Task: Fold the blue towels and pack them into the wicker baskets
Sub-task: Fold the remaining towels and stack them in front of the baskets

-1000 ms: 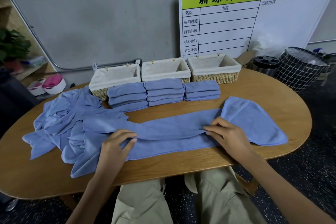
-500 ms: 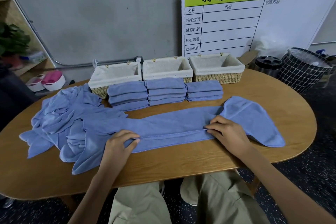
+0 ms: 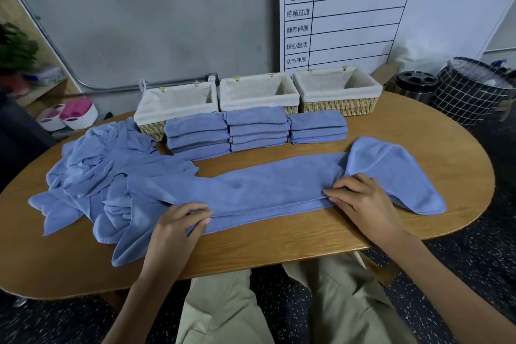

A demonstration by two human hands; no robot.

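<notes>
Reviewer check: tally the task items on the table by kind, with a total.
Cloth-lined wicker baskets: 3
Stacks of folded blue towels: 3
Long blue towel being folded: 1
Heap of unfolded blue towels: 1
Total: 8

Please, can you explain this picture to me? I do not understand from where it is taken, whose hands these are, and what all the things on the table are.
There is no machine here. A person wears a camera on the head, so you look down at their own two hands. The left hand and right hand grip a long blue towel lying across the wooden table, folding it lengthwise. Behind it are three stacks of folded towels and three wicker baskets, which look empty. At the left lies a pile of unfolded towels.
</notes>
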